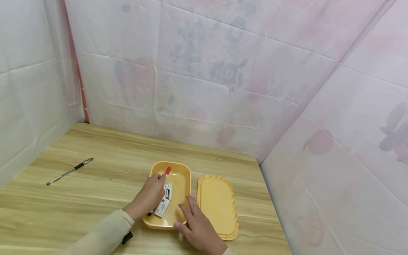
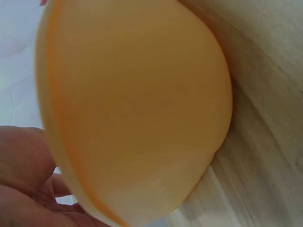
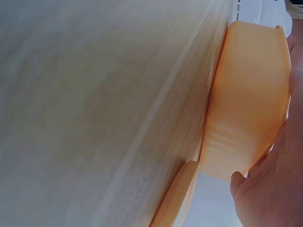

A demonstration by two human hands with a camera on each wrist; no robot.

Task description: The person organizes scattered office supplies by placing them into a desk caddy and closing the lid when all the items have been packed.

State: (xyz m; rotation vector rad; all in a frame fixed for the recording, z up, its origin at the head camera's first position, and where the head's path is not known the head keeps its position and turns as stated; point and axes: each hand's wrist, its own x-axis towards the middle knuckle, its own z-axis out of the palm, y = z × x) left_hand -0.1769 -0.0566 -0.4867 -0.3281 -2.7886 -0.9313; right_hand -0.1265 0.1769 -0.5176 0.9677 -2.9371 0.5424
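Red marker (image 1: 168, 170) sits at lower centre of the head view, within the yellow box (image 1: 179, 180), cap pointing up and slightly right. Left hand (image 1: 149, 194), the nearer, pinches it below the cap; right hand (image 1: 199, 226), fingers extended, is at the box's lower right.

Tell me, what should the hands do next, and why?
I think the left hand could let go of the red-ended marker: its fingers have it inside the yellow box, near the white packet. That would probably free the hand for the pen, which lies apart on the table.
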